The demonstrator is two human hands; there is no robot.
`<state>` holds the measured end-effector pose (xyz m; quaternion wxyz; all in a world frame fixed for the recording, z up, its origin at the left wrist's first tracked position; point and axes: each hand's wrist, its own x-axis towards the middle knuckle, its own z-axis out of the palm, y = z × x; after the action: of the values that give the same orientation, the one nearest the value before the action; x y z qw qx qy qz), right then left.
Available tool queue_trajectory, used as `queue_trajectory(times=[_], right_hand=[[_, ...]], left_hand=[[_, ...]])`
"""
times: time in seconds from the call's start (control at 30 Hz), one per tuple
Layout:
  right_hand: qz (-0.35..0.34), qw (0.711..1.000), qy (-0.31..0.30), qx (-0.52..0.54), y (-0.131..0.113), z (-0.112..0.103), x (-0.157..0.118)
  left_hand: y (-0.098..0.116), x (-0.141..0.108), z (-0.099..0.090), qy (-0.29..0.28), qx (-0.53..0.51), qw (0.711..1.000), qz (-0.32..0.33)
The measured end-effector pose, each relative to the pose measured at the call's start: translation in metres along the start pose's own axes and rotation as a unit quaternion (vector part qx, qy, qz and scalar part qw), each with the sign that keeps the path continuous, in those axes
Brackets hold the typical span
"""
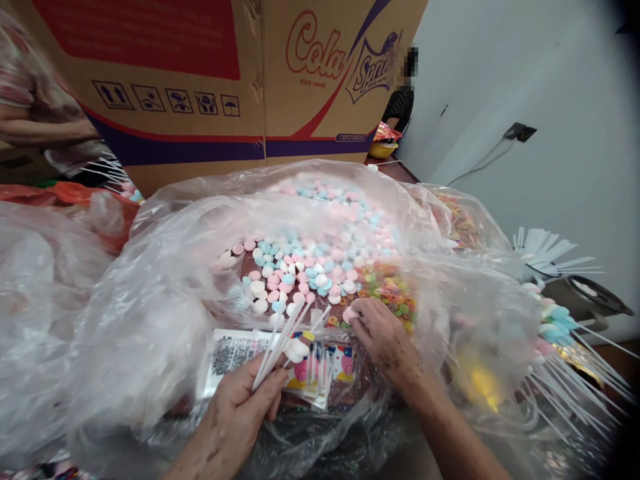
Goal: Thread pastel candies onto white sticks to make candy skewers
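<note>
My left hand [250, 400] is closed round several thin white sticks [281, 341]; a white candy [297, 351] shows beside its fingertips. To the right, my right hand [383, 333] pinches a pale pink candy [351, 315] between thumb and fingers. Just beyond both hands lies a heap of pink, blue and white candies [300, 277] on a clear plastic bag. Small orange and green ring candies [390, 293] are heaped behind my right hand. Under and beside my left hand are printed packets [240, 353] with colourful labels.
A large cardboard box [200, 40] stands at the back. Crumpled clear plastic [135, 347] covers the left side. At the right are bundled candy sticks [565, 393] and a dark container [585, 297]. Another person's arm [45, 130] shows at the back left, and another person [400, 100] behind the box.
</note>
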<state>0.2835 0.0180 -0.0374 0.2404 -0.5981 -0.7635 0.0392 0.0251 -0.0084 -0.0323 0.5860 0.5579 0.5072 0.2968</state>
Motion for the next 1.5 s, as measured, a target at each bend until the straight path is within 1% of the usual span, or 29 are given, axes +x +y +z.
queue_trajectory(times=[0.23,0.4,0.47,0.53,0.6,0.63,0.67,0.7,0.73,0.77,0.83,0.87,0.9,0.93,0.97,1.03,1.1,1.33,1.5], right_hand=[[-0.021,0.999,-0.037,-0.007,-0.001,-0.002,0.001],[-0.048,0.998,-0.039,0.005,0.001,-0.002,0.003],[-0.039,0.998,-0.035,0.026,0.002,-0.001,0.003],[-0.017,0.997,-0.028,0.065,0.002,0.000,0.004],[0.038,0.990,-0.016,0.131,0.001,0.002,0.004],[0.079,0.980,-0.005,0.181,0.000,0.003,0.004],[0.126,0.962,0.012,0.242,-0.001,0.003,0.004],[0.175,0.933,0.035,0.312,-0.003,0.003,0.004],[0.218,0.895,0.060,0.385,-0.005,0.002,0.005],[0.252,0.850,0.083,0.456,-0.008,0.001,0.005],[0.290,0.761,0.104,0.571,-0.014,-0.004,0.007],[0.300,0.725,0.103,0.611,-0.016,-0.007,0.008],[0.308,0.697,0.096,0.640,-0.019,-0.010,0.009],[0.314,0.676,0.089,0.660,-0.020,-0.012,0.009],[0.319,0.662,0.085,0.673,-0.022,-0.014,0.009],[0.324,0.649,0.079,0.684,-0.023,-0.015,0.008],[0.325,0.645,0.072,0.688,-0.024,-0.014,0.007],[0.310,0.639,0.064,0.701,-0.025,-0.011,0.005],[0.301,0.646,0.065,0.698,-0.026,-0.012,0.006]], left_hand=[[0.001,-0.001,0.001,0.004,0.014,1.000,0.022],[-0.004,0.000,0.003,-0.001,0.004,1.000,0.009],[-0.006,0.000,0.004,-0.008,-0.005,1.000,0.001],[-0.007,-0.001,0.005,-0.013,-0.019,1.000,-0.006],[-0.005,-0.002,0.007,-0.003,-0.023,1.000,-0.003],[-0.003,-0.003,0.008,0.002,-0.018,1.000,0.001],[-0.001,-0.004,0.009,0.006,-0.008,1.000,0.005],[0.001,-0.004,0.009,0.004,0.005,1.000,0.008],[0.003,-0.004,0.010,-0.004,0.020,1.000,0.009],[0.005,-0.004,0.011,-0.018,0.034,0.999,0.008],[0.007,-0.003,0.012,-0.047,0.053,0.997,0.004],[0.008,-0.002,0.013,-0.059,0.059,0.997,0.002],[0.009,-0.001,0.014,-0.066,0.062,0.996,-0.001],[0.010,0.000,0.015,-0.070,0.065,0.995,-0.003],[0.011,0.000,0.016,-0.073,0.068,0.995,-0.004],[0.012,0.002,0.019,-0.070,0.077,0.995,0.000],[0.014,0.002,0.020,-0.070,0.083,0.994,0.006],[0.012,0.002,0.020,-0.065,0.084,0.994,0.003],[0.009,0.002,0.022,-0.064,0.082,0.995,-0.003]])
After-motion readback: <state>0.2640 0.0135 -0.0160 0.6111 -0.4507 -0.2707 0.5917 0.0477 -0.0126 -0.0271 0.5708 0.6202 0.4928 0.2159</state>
